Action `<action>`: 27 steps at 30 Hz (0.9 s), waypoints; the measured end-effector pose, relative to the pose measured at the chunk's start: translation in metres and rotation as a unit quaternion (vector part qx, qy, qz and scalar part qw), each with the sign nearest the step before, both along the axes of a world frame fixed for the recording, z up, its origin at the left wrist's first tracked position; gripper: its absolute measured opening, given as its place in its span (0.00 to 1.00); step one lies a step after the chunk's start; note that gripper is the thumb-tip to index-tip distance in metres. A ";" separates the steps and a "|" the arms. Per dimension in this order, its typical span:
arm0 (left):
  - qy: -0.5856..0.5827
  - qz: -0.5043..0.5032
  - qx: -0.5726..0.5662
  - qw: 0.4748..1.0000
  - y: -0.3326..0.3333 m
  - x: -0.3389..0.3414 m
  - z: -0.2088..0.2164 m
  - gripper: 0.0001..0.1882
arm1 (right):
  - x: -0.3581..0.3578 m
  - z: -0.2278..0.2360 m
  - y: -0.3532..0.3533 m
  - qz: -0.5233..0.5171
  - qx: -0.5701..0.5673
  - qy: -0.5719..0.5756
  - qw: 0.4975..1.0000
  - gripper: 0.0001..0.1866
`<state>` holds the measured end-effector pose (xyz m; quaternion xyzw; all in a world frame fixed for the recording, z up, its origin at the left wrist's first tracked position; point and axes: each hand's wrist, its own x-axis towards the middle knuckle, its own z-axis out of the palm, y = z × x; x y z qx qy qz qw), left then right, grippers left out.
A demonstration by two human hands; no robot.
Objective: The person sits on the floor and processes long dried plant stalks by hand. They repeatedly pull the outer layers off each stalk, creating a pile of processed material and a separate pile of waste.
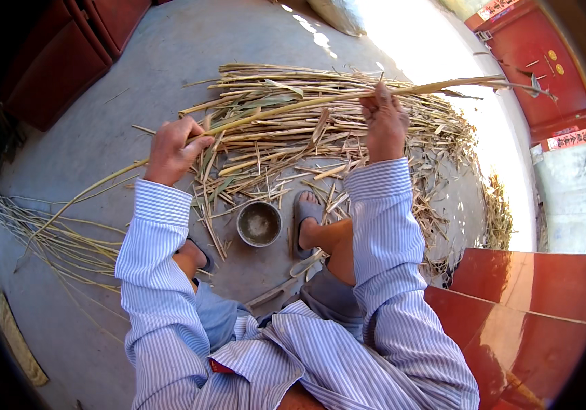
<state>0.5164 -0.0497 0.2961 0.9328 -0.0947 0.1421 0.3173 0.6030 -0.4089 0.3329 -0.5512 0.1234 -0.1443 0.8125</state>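
A long yellowish reed stalk stretches across in front of me, a dry leaf sheath at its right end. My left hand is closed around its left part, and the thin tail curves down to the left. Farther right, my right hand grips the same stalk with fingers pinched on it. Beneath both hands lies a wide pile of cut reed stalks on the concrete floor. Between my feet and the pile stands a round metal bowl, its inside dull and brownish.
Thin peeled stalks fan out on the floor at left. Dry husks litter the right side. A dark red sofa stands at far left, a glossy red panel at lower right. Red doors and a pale sack are beyond.
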 end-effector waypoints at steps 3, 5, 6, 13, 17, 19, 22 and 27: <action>0.062 0.012 0.106 0.992 0.027 -0.007 -0.007 0.12 | 0.002 -0.004 -0.049 -0.049 -0.009 -0.028 0.998 0.11; 0.036 -0.005 0.124 0.992 0.023 -0.007 -0.010 0.13 | -0.001 -0.009 -0.049 -0.024 -0.026 -0.008 0.999 0.11; 0.003 -0.027 0.100 0.995 0.006 -0.005 -0.008 0.13 | -0.004 -0.009 -0.042 -0.010 -0.033 0.002 0.999 0.11; -0.027 -0.060 -0.110 0.992 -0.081 0.002 -0.008 0.11 | -0.023 -0.003 0.018 0.109 -0.071 0.058 0.990 0.10; 0.045 -0.076 -0.190 0.978 -0.062 -0.002 -0.003 0.10 | 0.006 -0.005 -0.048 0.007 0.003 0.042 0.999 0.09; 0.055 -0.089 -0.176 0.979 -0.056 0.000 -0.006 0.11 | 0.003 -0.001 -0.041 0.060 0.033 0.064 0.996 0.13; 0.111 -0.073 -0.200 0.971 -0.054 0.004 -0.007 0.13 | -0.017 -0.004 0.001 0.223 0.047 0.105 0.968 0.16; 0.038 -0.071 -0.192 0.978 -0.056 0.006 -0.010 0.13 | -0.032 -0.015 0.050 0.283 0.032 0.036 0.958 0.12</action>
